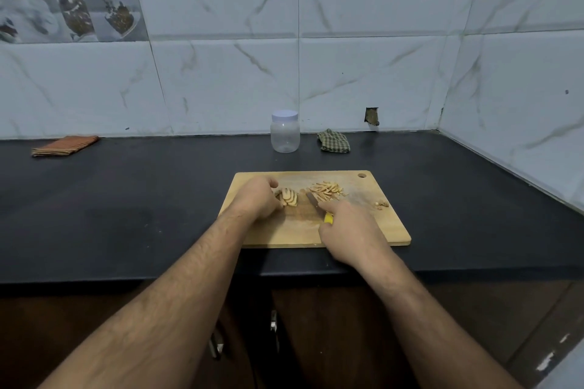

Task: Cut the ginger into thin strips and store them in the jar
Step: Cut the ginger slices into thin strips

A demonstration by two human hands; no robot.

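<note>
A wooden cutting board [373, 224] lies on the black counter. My left hand [257, 197] grips a small stack of ginger slices [289, 197] at its fingertips. My right hand [350, 230] holds a yellow-handled knife [319, 207], forefinger along the blade, whose tip points up-left between the slices and a pile of thin ginger strips [327, 191]. A few ginger offcuts [381, 204] lie near the board's right edge. A clear plastic jar [285, 133] with a white lid on stands behind the board by the wall.
A green checked cloth [334, 141] lies right of the jar, an orange folded cloth [64, 145] at the far left. The tiled wall runs behind and along the right of the black counter [142, 205]. Cabinet doors sit below the counter edge.
</note>
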